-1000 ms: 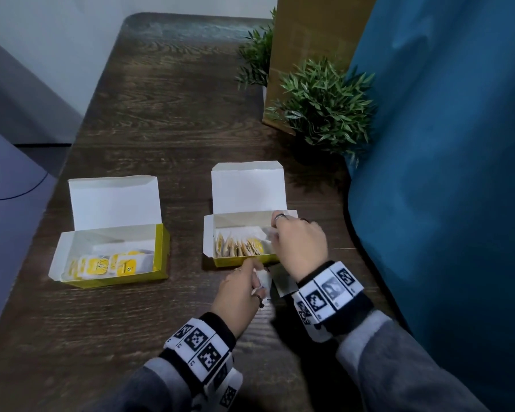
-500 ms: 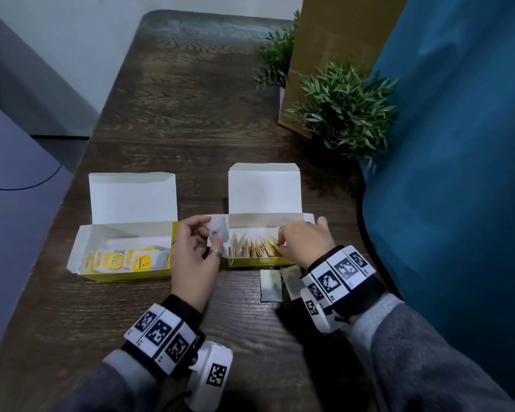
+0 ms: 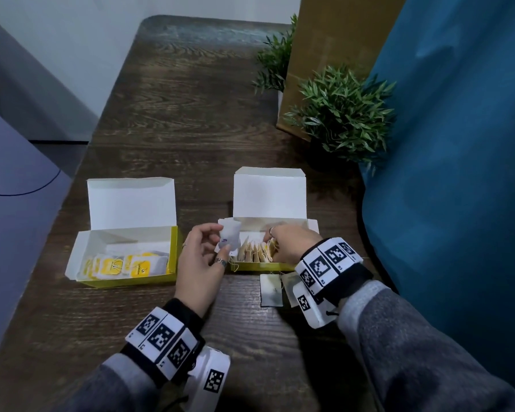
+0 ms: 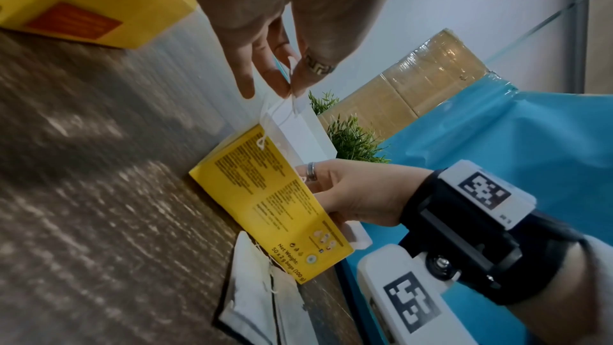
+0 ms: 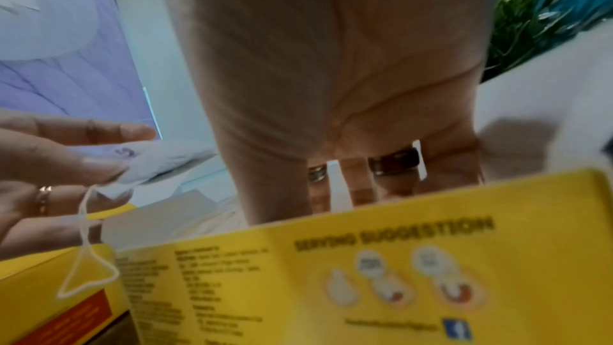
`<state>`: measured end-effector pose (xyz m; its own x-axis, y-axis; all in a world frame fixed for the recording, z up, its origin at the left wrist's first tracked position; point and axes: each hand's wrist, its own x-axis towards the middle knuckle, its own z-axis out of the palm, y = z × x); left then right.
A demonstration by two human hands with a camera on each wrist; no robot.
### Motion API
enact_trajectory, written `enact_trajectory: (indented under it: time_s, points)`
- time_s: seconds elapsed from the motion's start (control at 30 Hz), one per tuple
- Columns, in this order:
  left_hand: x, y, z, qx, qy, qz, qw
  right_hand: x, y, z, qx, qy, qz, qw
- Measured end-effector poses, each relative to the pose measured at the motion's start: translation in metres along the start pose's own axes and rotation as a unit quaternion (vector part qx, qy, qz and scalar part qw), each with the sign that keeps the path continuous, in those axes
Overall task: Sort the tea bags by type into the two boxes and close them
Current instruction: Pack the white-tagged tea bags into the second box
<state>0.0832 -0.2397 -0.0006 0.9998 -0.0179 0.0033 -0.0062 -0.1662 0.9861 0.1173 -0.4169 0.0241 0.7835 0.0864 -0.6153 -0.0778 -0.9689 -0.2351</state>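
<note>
Two open yellow boxes stand on the dark wooden table. The left box holds yellow-wrapped tea bags. The right box holds a row of plain paper tea bags. My left hand pinches a white tea bag just above the right box's left end; its string hangs down in the right wrist view. My right hand reaches into the right end of that box, fingers down against the row, tips hidden. Two loose tea bags lie in front of the right box.
A potted plant and a tall cardboard box stand at the back right, with a second plant behind. Blue fabric runs along the table's right side. The table's left edge drops to the floor.
My left hand lifted a white tea bag from the table in front of the right box up to that box's left end. My right hand stayed inside the box.
</note>
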Motion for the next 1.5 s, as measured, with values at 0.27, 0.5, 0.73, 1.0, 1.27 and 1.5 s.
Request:
enact_trajectory:
  time_s: [0.27, 0.5, 0.73, 1.0, 1.27, 1.5]
  points:
    - [0.001, -0.001, 0.0, 0.009, -0.002, -0.009, 1.0, -0.006, 0.006, -0.005, 0.028, -0.001, 0.003, 1.0]
    - [0.002, 0.001, 0.001, 0.002, -0.003, -0.012, 1.0, -0.018, 0.014, -0.009, 0.152, 0.018, -0.015, 0.988]
    - [0.007, 0.005, 0.004, -0.011, -0.017, -0.012, 1.0, -0.019, 0.016, -0.001, 0.132, 0.003, -0.061, 0.989]
    - [0.0, 0.012, -0.003, 0.013, -0.02, -0.008, 1.0, -0.03, 0.018, 0.006, 0.137, 0.093, -0.103, 0.981]
    - [-0.002, 0.042, -0.002, 0.083, -0.053, 0.103, 0.99, -0.059, 0.001, 0.011, 0.33, 0.205, -0.187, 0.902]
    - [0.001, 0.058, 0.005, 0.164, -0.096, 0.216, 0.958, -0.063, 0.017, 0.008, 0.374, 0.256, -0.183, 0.872]
